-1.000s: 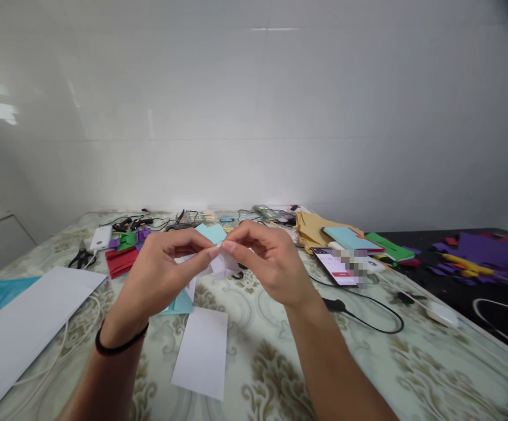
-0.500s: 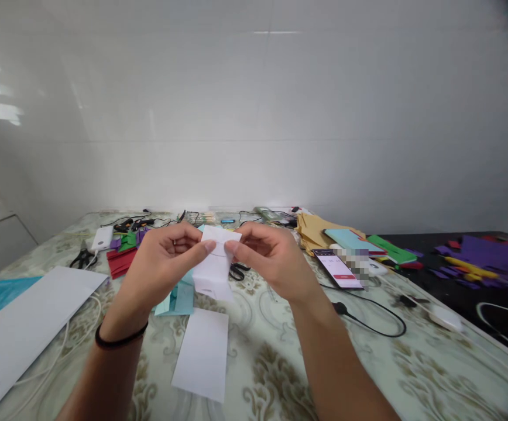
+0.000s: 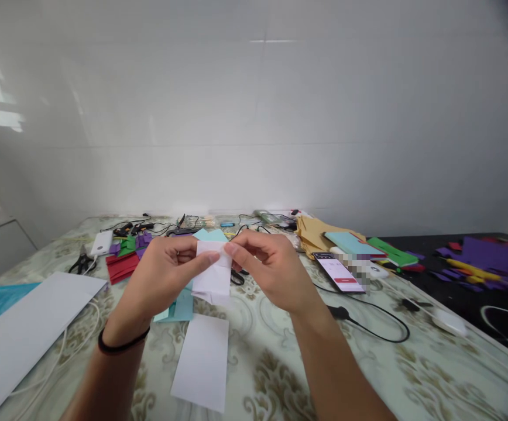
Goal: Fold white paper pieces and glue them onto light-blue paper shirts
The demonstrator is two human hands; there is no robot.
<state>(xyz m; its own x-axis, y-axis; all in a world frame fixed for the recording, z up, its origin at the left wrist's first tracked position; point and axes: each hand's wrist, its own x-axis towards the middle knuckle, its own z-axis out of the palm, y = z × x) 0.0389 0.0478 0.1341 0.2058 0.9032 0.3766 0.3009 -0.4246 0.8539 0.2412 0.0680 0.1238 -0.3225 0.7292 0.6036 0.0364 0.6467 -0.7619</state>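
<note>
Between my two hands a small folded piece of white paper (image 3: 212, 282) is held up above the table. My left hand (image 3: 168, 270) pinches its left edge, the thumb lying across the front. At the top right corner my right hand (image 3: 268, 266) pinches it with thumb and forefinger. Creases and a loose flap show along its lower end. Behind it and to the left are light blue folded papers (image 3: 182, 307), partly hidden. A flat white paper strip (image 3: 202, 362) lies on the table just below my hands.
Large white sheets (image 3: 34, 333) lie at left, near red paper pieces (image 3: 121, 268) and black-handled scissors (image 3: 82, 261). To the right are a phone (image 3: 338, 273), a black cable (image 3: 381, 336), brown envelopes (image 3: 319, 231) and a dark surface with purple sheets (image 3: 491, 257).
The upper part of the white paper has been folded flatter, so it looks shorter and straighter. Both hands have drawn slightly closer together and keep their pinch.
</note>
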